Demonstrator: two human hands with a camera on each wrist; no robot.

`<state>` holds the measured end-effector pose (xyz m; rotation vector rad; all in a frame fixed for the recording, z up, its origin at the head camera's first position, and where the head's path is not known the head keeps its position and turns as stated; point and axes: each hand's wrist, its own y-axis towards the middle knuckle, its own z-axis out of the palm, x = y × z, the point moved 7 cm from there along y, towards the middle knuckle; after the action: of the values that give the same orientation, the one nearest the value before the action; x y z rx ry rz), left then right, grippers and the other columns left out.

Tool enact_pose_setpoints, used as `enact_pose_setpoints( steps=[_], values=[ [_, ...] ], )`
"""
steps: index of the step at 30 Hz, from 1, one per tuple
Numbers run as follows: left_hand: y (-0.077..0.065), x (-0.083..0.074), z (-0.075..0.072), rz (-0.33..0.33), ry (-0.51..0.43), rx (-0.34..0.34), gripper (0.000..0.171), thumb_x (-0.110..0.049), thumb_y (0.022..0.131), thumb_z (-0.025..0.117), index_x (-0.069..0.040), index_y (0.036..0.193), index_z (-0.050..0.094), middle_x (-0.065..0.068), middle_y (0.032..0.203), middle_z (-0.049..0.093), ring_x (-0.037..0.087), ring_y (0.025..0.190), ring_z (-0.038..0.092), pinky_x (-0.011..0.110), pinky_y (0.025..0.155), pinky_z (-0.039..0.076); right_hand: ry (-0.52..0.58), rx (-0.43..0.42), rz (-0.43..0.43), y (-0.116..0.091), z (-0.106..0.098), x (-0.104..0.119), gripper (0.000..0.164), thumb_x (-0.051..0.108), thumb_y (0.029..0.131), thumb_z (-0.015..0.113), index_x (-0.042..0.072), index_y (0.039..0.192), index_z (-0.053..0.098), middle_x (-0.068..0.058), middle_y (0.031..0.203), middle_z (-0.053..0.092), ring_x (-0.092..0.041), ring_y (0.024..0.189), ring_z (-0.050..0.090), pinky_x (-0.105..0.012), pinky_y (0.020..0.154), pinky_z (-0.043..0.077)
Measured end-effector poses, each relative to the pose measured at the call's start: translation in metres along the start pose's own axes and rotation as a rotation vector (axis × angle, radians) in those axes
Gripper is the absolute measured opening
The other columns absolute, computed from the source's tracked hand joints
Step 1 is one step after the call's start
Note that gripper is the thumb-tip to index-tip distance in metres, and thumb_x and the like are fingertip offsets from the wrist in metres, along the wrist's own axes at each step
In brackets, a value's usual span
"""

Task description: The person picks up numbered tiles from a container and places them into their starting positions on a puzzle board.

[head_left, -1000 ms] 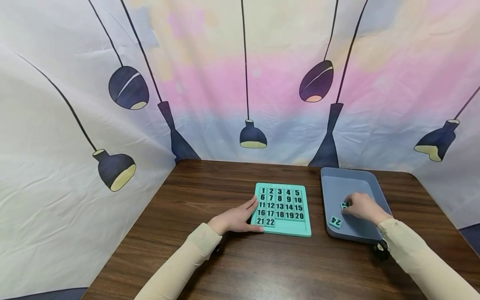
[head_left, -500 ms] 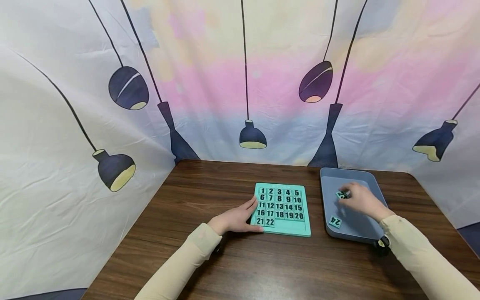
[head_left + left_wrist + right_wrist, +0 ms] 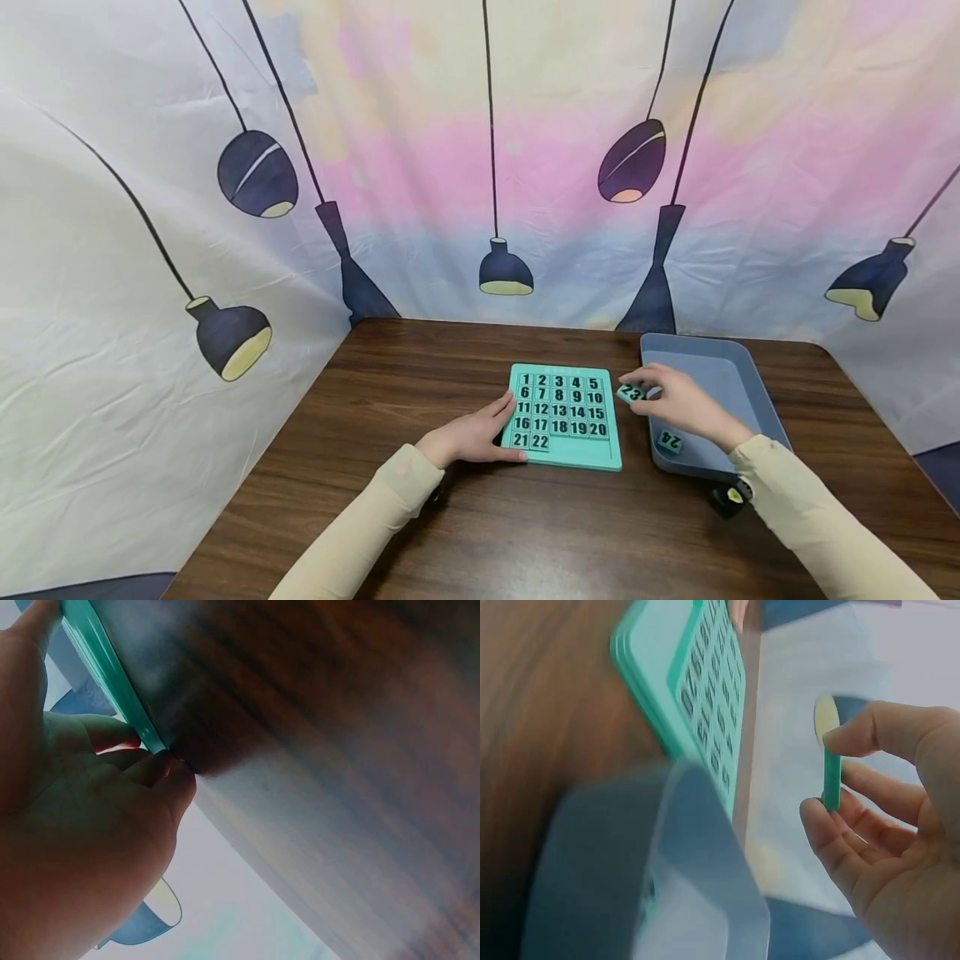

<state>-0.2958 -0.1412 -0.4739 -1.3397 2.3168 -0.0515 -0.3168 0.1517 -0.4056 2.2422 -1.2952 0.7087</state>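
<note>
A turquoise number puzzle board (image 3: 577, 452) lies on the table, filled with tiles 1 to 22; the right part of its bottom row is bare. My left hand (image 3: 471, 437) holds its lower left corner, fingers at the left side and thumb along the front edge. In the left wrist view the fingers (image 3: 176, 784) touch the board's edge (image 3: 112, 679). Between thumb and fingertips my right hand (image 3: 686, 406) pinches the number tile 23 (image 3: 632, 392), raised near the tray's left rim. The right wrist view shows this tile (image 3: 832, 776) edge-on. Tile 24 (image 3: 670, 442) lies in the tray.
The blue-grey tray (image 3: 752, 375) stands right of the board, its raised walls close to my right forearm. A dark wooden table (image 3: 570, 533) carries everything. Behind it hangs a cloth (image 3: 420, 250) printed with lamps.
My right hand has lifted tile 23 from the tray and carried it left toward the board. Tile 24 stays in the tray. My left hand has kept its place on the board.
</note>
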Motion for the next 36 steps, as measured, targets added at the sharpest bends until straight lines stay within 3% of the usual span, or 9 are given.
enact_pose_setpoints(
  steps=[6, 15, 21, 30, 36],
  values=[
    [0.002, -0.001, -0.002, 0.008, 0.01, 0.001, 0.102, -0.068, 0.093, 0.057, -0.012, 0.163, 0.01, 0.004, 0.17, 0.0, 0.022, 0.152, 0.021, 0.042, 0.116, 0.032, 0.016, 0.048, -0.083, 0.003, 0.027, 0.017, 0.037, 0.01, 0.093, 0.071, 0.003, 0.129, 0.067, -0.01, 0.122, 0.06, -0.02, 0.09, 0.055, -0.035, 0.069, 0.047],
    [0.003, 0.0, -0.002, 0.005, 0.019, 0.001, 0.103, -0.069, 0.092, 0.056, -0.012, 0.163, 0.009, 0.004, 0.17, -0.001, 0.023, 0.152, 0.021, 0.043, 0.116, 0.032, 0.023, 0.177, -0.14, 0.005, 0.072, 0.028, 0.037, 0.009, 0.091, 0.071, 0.005, 0.128, 0.069, -0.009, 0.125, 0.061, -0.012, 0.086, 0.063, -0.03, 0.072, 0.053],
    [0.002, -0.001, -0.002, -0.005, 0.013, -0.008, 0.103, -0.07, 0.092, 0.057, -0.012, 0.163, 0.011, 0.003, 0.17, 0.002, 0.023, 0.151, 0.023, 0.043, 0.115, 0.033, -0.022, 0.216, -0.187, 0.004, 0.089, 0.031, 0.035, 0.006, 0.092, 0.069, 0.007, 0.127, 0.069, -0.007, 0.122, 0.061, -0.006, 0.077, 0.056, -0.03, 0.069, 0.048],
    [0.0, 0.0, -0.001, -0.008, 0.004, -0.005, 0.103, -0.07, 0.092, 0.057, -0.012, 0.163, 0.012, 0.003, 0.17, 0.002, 0.023, 0.151, 0.022, 0.043, 0.115, 0.033, -0.071, 0.213, -0.22, 0.005, 0.099, 0.038, 0.033, 0.006, 0.092, 0.069, 0.01, 0.125, 0.07, -0.004, 0.122, 0.064, -0.023, 0.104, 0.063, -0.04, 0.081, 0.053],
    [0.0, 0.0, 0.0, -0.017, 0.007, -0.003, 0.102, -0.07, 0.092, 0.057, -0.013, 0.163, 0.011, 0.002, 0.17, 0.001, 0.023, 0.151, 0.023, 0.044, 0.115, 0.033, -0.071, 0.199, -0.237, 0.006, 0.105, 0.041, 0.032, 0.009, 0.096, 0.07, 0.009, 0.128, 0.069, -0.007, 0.128, 0.064, -0.027, 0.114, 0.062, -0.043, 0.091, 0.053]
  ],
)
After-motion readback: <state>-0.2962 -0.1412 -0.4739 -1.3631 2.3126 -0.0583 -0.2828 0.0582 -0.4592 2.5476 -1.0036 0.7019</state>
